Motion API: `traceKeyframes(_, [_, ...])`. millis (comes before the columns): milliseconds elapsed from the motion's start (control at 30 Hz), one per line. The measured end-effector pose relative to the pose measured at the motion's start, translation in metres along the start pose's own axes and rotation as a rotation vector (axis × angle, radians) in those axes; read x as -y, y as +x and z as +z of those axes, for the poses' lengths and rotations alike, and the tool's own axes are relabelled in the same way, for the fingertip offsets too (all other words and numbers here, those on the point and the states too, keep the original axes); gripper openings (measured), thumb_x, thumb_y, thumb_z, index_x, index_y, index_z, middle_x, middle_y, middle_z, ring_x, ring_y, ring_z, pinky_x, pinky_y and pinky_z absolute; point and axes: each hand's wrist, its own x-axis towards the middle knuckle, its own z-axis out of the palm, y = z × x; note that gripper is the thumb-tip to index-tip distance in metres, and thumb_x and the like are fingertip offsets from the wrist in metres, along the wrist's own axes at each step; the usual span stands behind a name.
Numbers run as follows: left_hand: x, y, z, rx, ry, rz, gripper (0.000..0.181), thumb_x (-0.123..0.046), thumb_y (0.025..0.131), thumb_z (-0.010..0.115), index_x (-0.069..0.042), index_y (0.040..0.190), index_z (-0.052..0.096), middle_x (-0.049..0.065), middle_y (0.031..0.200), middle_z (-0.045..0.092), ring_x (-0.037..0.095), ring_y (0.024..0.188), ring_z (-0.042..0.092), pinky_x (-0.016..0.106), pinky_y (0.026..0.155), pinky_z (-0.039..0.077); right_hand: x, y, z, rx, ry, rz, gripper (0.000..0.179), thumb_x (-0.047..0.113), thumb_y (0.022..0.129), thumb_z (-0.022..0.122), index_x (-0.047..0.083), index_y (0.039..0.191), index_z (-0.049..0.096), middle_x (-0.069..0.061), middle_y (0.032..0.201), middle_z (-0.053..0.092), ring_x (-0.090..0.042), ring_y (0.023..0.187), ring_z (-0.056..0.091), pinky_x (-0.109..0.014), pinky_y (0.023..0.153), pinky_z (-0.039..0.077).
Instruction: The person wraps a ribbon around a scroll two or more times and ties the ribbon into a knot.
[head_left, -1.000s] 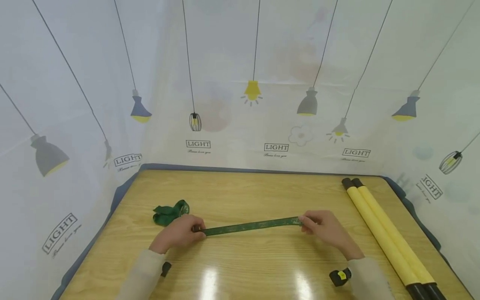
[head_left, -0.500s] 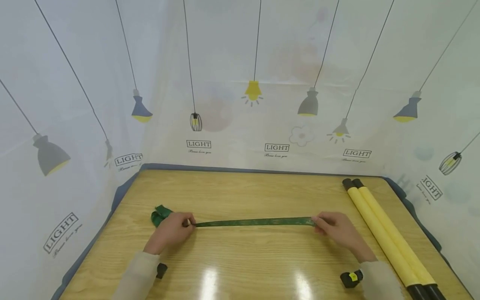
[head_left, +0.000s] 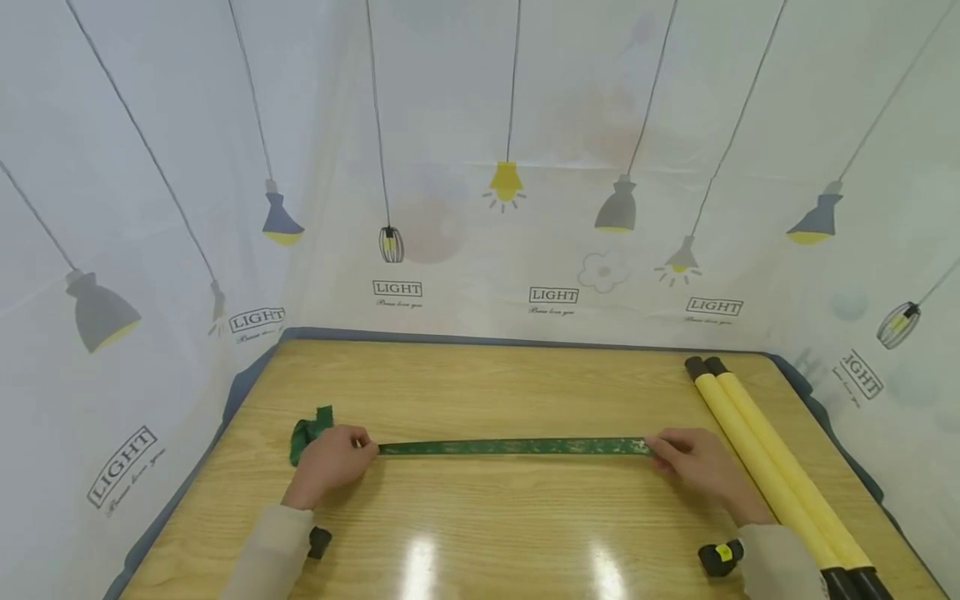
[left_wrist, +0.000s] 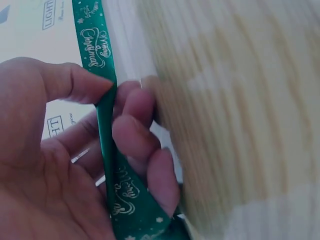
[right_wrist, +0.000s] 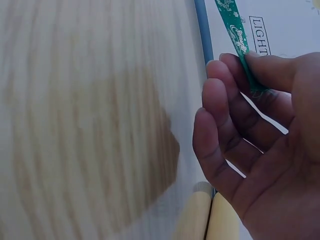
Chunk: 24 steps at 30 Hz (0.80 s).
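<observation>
A green ribbon [head_left: 517, 447] with pale printing stretches nearly level and taut between the two hands above the wooden table. My left hand [head_left: 333, 462] pinches it between thumb and fingers; in the left wrist view "Merry Christmas" lettering shows on the ribbon [left_wrist: 92, 42], which twists below the thumb and runs down across the palm. Beyond that hand the rest of the ribbon sits in a loose bunch [head_left: 307, 435], partly hidden by the hand. My right hand [head_left: 697, 467] pinches the ribbon's other end, and a short tip [right_wrist: 260, 92] shows past the thumb in the right wrist view.
Two yellow rolls [head_left: 780, 467] with black ends lie side by side along the table's right side, close to the right forearm. The wooden table [head_left: 495, 383] meets a white printed backdrop [head_left: 480, 250] at the back and both sides.
My hands have moved apart, left hand leftward and right hand rightward, so a longer stretch of ribbon lies between them. The loose bunch has shifted left and changed shape.
</observation>
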Motion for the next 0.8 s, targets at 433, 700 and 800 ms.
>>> traceKeyframes(433, [-0.002, -0.002, -0.003, -0.114, 0.095, -0.050, 0.020, -0.013, 0.086, 0.053, -0.014, 0.067, 0.060, -0.003, 0.054, 0.045, 0.013, 0.048, 0.035, 0.026, 0.046, 0.024, -0.023, -0.003, -0.016, -0.046, -0.112, 0.018, 0.034, 0.036, 0.105, 0.059, 0.009, 0.090, 0.075, 0.002, 0.076, 0.072, -0.010, 0.068, 0.062, -0.024, 0.060, 0.048])
traceKeyframes(700, [0.009, 0.005, -0.006, 0.090, -0.073, 0.027, 0.027, -0.035, 0.098, 0.066, -0.015, 0.080, 0.069, 0.000, 0.063, 0.055, 0.015, 0.056, 0.046, 0.031, 0.056, 0.037, -0.033, -0.006, -0.027, -0.073, -0.250, 0.031, 0.040, 0.036, 0.105, 0.057, 0.013, 0.075, 0.068, 0.004, 0.067, 0.064, -0.014, 0.064, 0.052, -0.030, 0.063, 0.040])
traceKeyframes(800, [0.011, 0.008, -0.005, 0.135, -0.111, 0.047, 0.035, -0.043, 0.099, 0.066, -0.015, 0.077, 0.068, -0.001, 0.062, 0.050, 0.014, 0.056, 0.043, 0.030, 0.056, 0.037, -0.030, -0.008, -0.030, -0.072, -0.267, 0.040, 0.040, 0.033, 0.104, 0.059, 0.013, 0.070, 0.064, 0.004, 0.061, 0.055, -0.015, 0.060, 0.047, -0.030, 0.060, 0.037])
